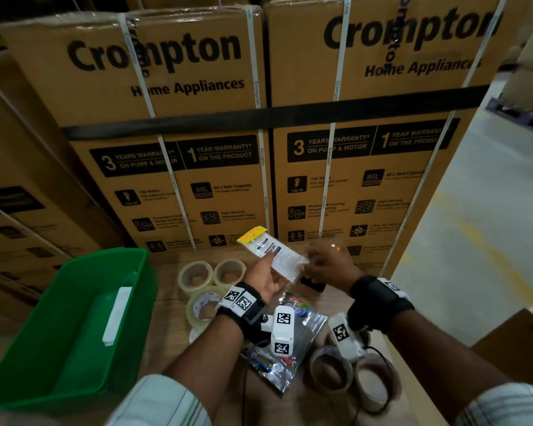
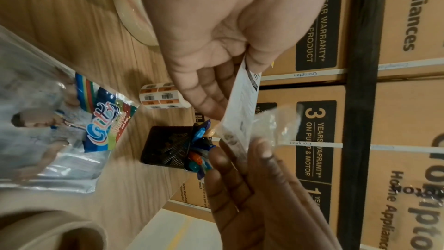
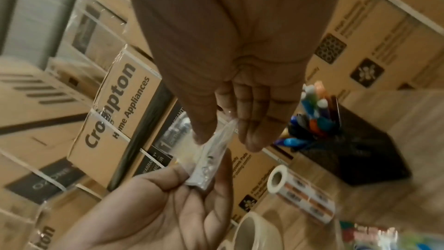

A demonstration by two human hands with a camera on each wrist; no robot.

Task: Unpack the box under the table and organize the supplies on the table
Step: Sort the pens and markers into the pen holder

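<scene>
Stacked cartons (image 1: pixel 197 124) marked Crompton are filling the whole back of the scene, right behind the table (image 1: pixel 166 265). Taking that table as the landmark: a green bin (image 1: pixel 74 318) is sitting at its left end w/ a white strip lying inside. Clear tape rolls (image 1: pixel 211 275) are clustering near the table's middle, brownish tape rolls (image 1: pixel 351 373) at its near edge on the right, a shiny gel-pen bag (image 2: pixel 105 113) lying flat btwn those two groups. Toward the table's back, a black mesh pen cup (image 2: pixel 168 145) full of pens is standing next to a roll of barcode labels (image 2: pixel 163 95).

Above the table's middle, both hands are working on one small thing: a flat packet (image 1: pixel 271 253) w/ a yellow header, white card inside a clear sleeve. Left hand (image 1: pixel 266 279) is gripping the packet, thumb pressing its face, fingers behind. Right hand (image 1: pixel 326 261) is pinching the loose clear plastic at the packet's right end, thumb against fingers; the head view is blurring there.

Looks like the person is opening or straightening the sleeve before setting it down. Risks, imo: the thin plastic could be tearing unevenly if pulled hard, and whatever small contents are inside (can't tell what) could be spilling onto the table or rolling off its edge. The pen cup is standing close under the hands, so a careless elbow or wrist could be tipping it.
</scene>
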